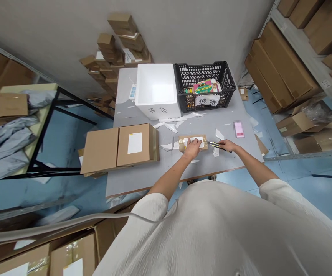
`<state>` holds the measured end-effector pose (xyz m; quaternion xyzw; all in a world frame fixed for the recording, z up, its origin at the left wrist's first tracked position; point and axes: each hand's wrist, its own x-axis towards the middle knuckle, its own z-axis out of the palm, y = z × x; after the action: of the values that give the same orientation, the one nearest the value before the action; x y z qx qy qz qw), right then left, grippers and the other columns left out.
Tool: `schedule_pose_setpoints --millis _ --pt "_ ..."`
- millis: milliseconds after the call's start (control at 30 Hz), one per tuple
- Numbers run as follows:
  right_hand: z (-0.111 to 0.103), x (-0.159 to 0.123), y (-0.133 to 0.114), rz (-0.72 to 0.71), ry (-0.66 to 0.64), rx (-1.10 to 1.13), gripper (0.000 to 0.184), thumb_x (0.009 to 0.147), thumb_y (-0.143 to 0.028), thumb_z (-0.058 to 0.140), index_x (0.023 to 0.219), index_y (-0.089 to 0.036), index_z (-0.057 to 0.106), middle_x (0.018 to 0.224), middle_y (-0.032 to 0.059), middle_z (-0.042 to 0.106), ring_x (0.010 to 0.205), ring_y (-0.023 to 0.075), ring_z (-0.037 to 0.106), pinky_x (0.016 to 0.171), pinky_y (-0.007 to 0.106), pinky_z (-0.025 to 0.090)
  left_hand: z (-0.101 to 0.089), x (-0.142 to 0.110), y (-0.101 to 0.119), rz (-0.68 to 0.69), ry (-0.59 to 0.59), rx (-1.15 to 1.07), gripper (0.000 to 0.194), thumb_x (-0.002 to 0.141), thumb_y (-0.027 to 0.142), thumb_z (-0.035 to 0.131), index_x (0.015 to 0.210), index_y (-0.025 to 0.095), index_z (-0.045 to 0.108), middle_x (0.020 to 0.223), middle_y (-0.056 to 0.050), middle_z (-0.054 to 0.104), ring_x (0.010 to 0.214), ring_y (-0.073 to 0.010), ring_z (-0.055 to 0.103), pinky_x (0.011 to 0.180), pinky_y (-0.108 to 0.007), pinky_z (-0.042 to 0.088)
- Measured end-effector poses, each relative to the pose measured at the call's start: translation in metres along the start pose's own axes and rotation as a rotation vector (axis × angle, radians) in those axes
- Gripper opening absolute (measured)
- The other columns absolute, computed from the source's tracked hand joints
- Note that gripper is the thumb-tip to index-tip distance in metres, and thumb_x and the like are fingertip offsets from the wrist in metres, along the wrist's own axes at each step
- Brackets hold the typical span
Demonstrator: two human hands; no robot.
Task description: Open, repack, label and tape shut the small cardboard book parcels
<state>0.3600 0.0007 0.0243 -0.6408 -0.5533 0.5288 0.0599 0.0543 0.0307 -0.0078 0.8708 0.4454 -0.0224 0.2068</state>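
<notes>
A small taped cardboard box [180, 147] with a white label lies near the table's front edge. My left hand [192, 148] rests on top of it, fingers spread over the label. At the box's right end, my right hand [227, 145] is closed around a black-and-yellow box cutter [217, 145]. The cutter's tip points left and reaches the box's end, but whether it touches the tape I cannot tell. Scraps of white paper [219, 134] lie around the box and beside the cutter.
Left on the grey table [131, 178] stands a larger open carton [137, 157]. Behind are a white foam bin [157, 109] and a black crate [229, 90] holding colourful books [204, 87]. A pink phone-shaped item [238, 129] lies right. Shelves of cartons [281, 69] flank the table.
</notes>
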Motion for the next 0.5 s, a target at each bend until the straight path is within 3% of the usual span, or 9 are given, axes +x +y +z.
schedule_pose_setpoints --millis 133,233,367,500 --pt "-0.002 -0.003 -0.003 0.050 0.101 0.156 0.032 0.099 -0.052 0.076 0.107 -0.024 0.062 0.090 0.0023 0.077 0.065 0.0150 0.064 0.054 0.024 0.043 -0.007 -0.001 -0.002 -0.020 0.095 -0.055 0.058 0.107 0.026 0.057 0.164 0.021 0.049 0.165 -0.019 0.054 0.149 -0.0343 0.059 0.140 -0.056 0.028" --pt "0.001 -0.007 -0.006 -0.016 0.139 0.149 0.026 0.107 -0.048 0.067 0.116 -0.025 0.061 0.096 0.0025 0.080 0.073 0.0164 0.069 0.063 0.025 0.050 -0.013 0.002 -0.004 -0.094 0.154 -0.064 0.055 0.109 0.023 0.047 0.164 0.021 0.050 0.167 -0.018 0.054 0.153 -0.0345 0.055 0.135 -0.053 0.035" --pt "0.011 -0.012 -0.011 -0.139 0.185 -0.118 0.035 0.115 -0.045 0.048 0.131 -0.024 0.070 0.107 0.0061 0.082 0.090 0.0226 0.073 0.082 0.033 0.055 -0.018 0.007 -0.005 -0.140 0.146 -0.046 0.062 0.103 0.017 0.051 0.165 0.023 0.049 0.169 -0.018 0.053 0.159 -0.0351 0.048 0.137 -0.055 0.031" --pt "0.019 -0.015 -0.014 -0.266 0.209 -0.455 0.041 0.110 -0.040 0.057 0.143 -0.024 0.075 0.130 0.0127 0.079 0.121 0.0316 0.069 0.101 0.040 0.051 -0.016 0.009 -0.001 -0.170 0.157 -0.030 0.076 0.098 0.014 0.057 0.172 0.026 0.042 0.174 -0.019 0.050 0.167 -0.0380 0.038 0.138 -0.063 0.023"
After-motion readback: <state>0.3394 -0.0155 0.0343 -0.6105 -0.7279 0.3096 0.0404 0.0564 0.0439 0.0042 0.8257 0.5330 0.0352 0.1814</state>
